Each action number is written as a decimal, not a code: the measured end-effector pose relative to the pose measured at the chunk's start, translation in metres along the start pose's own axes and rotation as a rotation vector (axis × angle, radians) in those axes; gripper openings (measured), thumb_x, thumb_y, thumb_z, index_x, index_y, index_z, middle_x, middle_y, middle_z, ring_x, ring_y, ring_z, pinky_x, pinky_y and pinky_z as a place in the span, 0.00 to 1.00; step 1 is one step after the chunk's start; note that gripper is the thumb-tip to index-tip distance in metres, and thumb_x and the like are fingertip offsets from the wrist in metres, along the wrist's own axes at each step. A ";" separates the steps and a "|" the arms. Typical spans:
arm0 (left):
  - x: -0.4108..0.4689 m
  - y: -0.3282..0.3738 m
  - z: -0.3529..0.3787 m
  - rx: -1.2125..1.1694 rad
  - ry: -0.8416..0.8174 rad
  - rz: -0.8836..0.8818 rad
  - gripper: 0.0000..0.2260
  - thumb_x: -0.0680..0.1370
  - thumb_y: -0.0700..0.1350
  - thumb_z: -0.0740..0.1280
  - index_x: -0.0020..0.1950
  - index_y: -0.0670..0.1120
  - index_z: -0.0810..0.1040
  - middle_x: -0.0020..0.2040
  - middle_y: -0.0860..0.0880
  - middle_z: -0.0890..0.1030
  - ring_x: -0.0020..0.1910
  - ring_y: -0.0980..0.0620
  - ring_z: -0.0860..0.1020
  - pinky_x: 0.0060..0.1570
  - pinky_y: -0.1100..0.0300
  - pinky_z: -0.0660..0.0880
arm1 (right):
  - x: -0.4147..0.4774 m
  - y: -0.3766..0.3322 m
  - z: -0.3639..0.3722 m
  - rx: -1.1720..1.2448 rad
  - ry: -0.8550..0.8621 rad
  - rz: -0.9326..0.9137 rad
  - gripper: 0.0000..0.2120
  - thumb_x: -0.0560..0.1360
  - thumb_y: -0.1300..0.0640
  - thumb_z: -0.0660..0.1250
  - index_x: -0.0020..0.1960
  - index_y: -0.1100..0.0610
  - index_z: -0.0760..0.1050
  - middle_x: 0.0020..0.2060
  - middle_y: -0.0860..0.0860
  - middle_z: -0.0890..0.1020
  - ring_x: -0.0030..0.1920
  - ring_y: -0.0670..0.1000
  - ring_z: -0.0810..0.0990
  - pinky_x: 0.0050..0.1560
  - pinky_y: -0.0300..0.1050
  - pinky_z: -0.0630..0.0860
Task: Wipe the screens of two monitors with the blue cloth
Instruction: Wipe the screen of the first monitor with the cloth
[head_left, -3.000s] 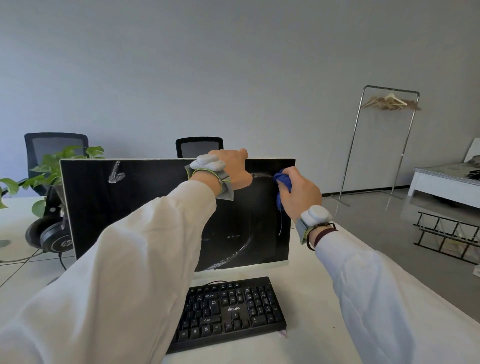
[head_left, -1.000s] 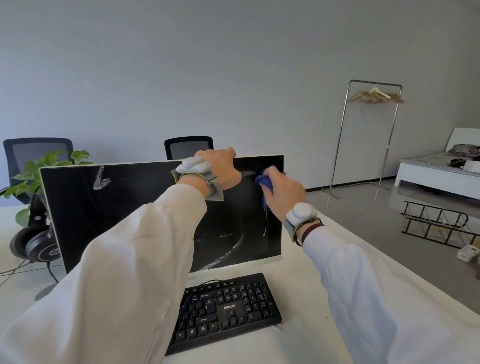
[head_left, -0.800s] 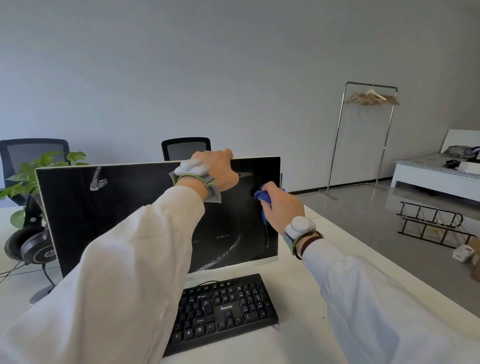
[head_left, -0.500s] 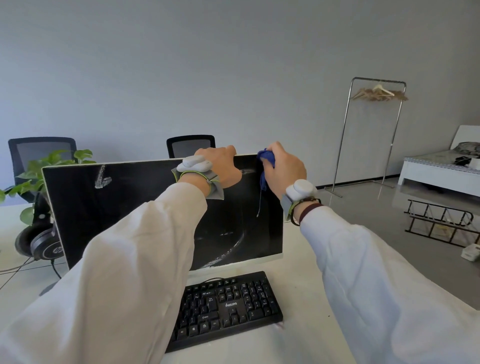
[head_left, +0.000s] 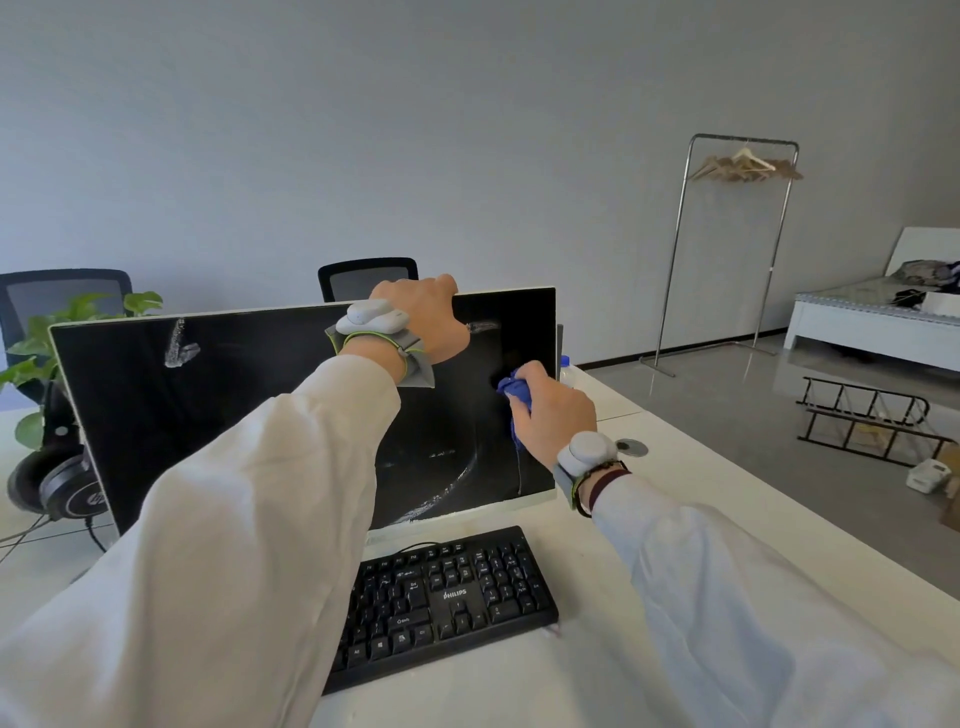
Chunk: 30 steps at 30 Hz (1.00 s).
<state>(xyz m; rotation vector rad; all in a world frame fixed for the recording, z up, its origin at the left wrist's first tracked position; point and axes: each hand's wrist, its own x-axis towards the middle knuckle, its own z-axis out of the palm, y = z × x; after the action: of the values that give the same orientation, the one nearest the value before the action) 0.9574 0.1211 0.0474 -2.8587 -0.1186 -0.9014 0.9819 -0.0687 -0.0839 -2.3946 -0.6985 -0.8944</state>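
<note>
One monitor with a black screen and white frame stands on the white desk. White smears mark its upper left, its top right and its lower middle. My left hand grips the monitor's top edge, fingers curled over it. My right hand holds the bunched blue cloth against the right part of the screen, about halfway up. A thread hangs down from the cloth. No second monitor shows in this view.
A black keyboard lies in front of the monitor. Headphones and a green plant sit at the left. Two office chairs stand behind the desk. A bottle peeks from behind the screen's right edge. A clothes rack, a bed and a floor rack are at the right.
My right hand has moved the cloth down from the screen's top right edge to mid-height on the right side. My left hand has kept its grip on the top edge.
</note>
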 end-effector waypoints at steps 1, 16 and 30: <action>0.000 -0.002 0.000 -0.011 -0.004 0.009 0.16 0.68 0.52 0.60 0.55 0.53 0.72 0.38 0.52 0.77 0.34 0.49 0.75 0.36 0.57 0.67 | 0.007 -0.003 -0.006 -0.007 0.021 0.000 0.13 0.80 0.47 0.63 0.62 0.51 0.70 0.44 0.48 0.80 0.39 0.51 0.80 0.41 0.38 0.74; -0.009 0.000 -0.006 -0.025 0.027 0.032 0.12 0.72 0.51 0.60 0.54 0.51 0.71 0.40 0.51 0.76 0.39 0.45 0.75 0.41 0.55 0.66 | 0.008 -0.008 0.003 0.049 0.056 -0.015 0.14 0.79 0.49 0.65 0.62 0.52 0.70 0.46 0.49 0.82 0.41 0.51 0.81 0.43 0.36 0.72; -0.012 -0.005 -0.011 -0.070 0.018 0.035 0.14 0.72 0.52 0.59 0.55 0.51 0.72 0.42 0.50 0.79 0.41 0.45 0.77 0.42 0.54 0.68 | 0.024 -0.014 -0.013 0.067 0.100 0.088 0.13 0.80 0.50 0.64 0.62 0.54 0.71 0.46 0.51 0.82 0.43 0.54 0.81 0.43 0.40 0.73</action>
<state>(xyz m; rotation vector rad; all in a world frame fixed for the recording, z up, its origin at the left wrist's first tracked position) 0.9411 0.1236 0.0498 -2.9064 -0.0357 -0.9427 0.9837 -0.0584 -0.0548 -2.2861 -0.5711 -0.9319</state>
